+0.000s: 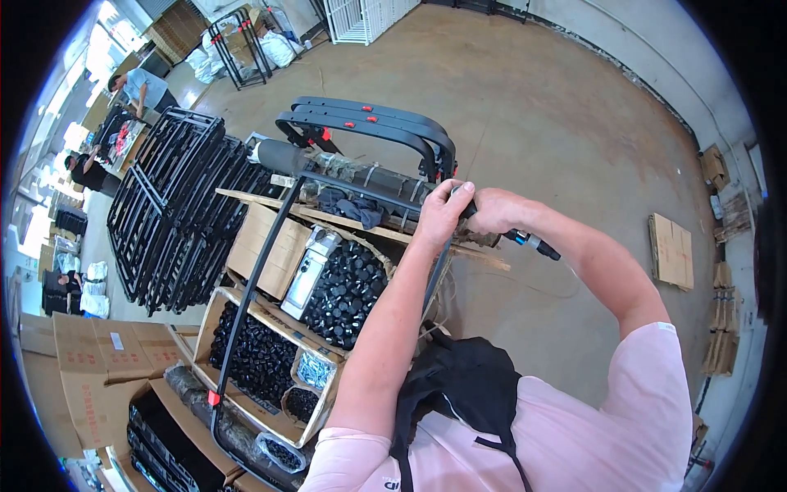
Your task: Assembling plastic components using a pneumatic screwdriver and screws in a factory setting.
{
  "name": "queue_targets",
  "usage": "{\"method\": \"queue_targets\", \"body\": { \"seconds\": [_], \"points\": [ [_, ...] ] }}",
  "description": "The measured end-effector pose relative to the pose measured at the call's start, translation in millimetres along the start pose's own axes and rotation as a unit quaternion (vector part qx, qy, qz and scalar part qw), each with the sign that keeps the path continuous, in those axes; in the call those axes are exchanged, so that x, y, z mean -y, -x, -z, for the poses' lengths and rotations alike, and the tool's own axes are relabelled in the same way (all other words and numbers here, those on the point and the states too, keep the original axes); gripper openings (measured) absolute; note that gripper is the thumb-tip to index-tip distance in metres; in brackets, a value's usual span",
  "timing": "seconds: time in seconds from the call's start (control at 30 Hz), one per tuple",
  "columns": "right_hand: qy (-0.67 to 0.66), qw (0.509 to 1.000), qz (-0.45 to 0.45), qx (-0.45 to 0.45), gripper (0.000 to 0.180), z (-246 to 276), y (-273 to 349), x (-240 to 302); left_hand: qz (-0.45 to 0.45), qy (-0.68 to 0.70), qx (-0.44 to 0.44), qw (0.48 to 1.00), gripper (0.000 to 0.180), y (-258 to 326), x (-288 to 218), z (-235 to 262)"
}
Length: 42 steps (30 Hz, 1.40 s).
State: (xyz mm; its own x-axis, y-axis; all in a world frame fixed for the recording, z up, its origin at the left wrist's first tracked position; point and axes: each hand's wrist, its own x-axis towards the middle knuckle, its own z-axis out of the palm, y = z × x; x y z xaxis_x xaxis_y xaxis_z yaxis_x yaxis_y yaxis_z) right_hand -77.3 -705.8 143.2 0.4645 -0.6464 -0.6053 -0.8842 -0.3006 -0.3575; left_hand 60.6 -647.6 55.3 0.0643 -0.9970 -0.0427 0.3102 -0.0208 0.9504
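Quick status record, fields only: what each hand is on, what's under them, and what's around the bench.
left hand: gripping the corner of a black tube frame
right hand: closed on a black tool with a blue collar, pressed at the same corner
below frame: open cartons of black caps
left of bench: stack of black metal frames
background: other people at a table

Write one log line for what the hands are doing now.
left hand: gripping black frame bar | right hand: holding tool at bar | below: box of black caps
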Motion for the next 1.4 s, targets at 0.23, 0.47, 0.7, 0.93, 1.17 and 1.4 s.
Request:
{"method": "queue_targets", "body": {
  "seconds": [0.23, 0.47, 0.7, 0.93, 1.17, 1.4],
  "points": [
    [-0.076, 0.997, -0.033, -0.002, 0.026, -3.9, 9.9, 4.4, 0.019, 0.007, 0.004, 1.0, 0.039, -0.6, -10.4, -4.5],
    [-0.046, 0.997, -0.06, -0.032, 0.027, -5.7, 7.3, 27.9, 0.003, 0.07, 0.002, 0.998, 0.037, -5.6, -1.4, 6.3],
    [0.092, 0.991, 0.078, -0.061, 0.042, 52.9, -22.1, 158.8, -0.061, 0.098, -0.096, 0.989, 0.027, -26.3, -88.8, 103.5],
    [0.088, 0.982, 0.159, -0.055, 0.036, 69.4, -157.5, 281.5, -0.119, 0.091, -0.252, 0.956, 0.031, -74.2, -134.0, 256.7],
    [0.116, 0.961, 0.242, -0.074, 0.037, 74.7, -234.3, 346.2, -0.133, 0.061, -0.307, 0.94, 0.032, -104.6, -142.0, 343.5],
    [0.149, 0.965, 0.215, -0.023, 0.039, 68.7, -266.8, 348.4, -0.118, 0.072, -0.343, 0.929, 0.032, -116.8, -115.7, 359.6]
  ]
}}
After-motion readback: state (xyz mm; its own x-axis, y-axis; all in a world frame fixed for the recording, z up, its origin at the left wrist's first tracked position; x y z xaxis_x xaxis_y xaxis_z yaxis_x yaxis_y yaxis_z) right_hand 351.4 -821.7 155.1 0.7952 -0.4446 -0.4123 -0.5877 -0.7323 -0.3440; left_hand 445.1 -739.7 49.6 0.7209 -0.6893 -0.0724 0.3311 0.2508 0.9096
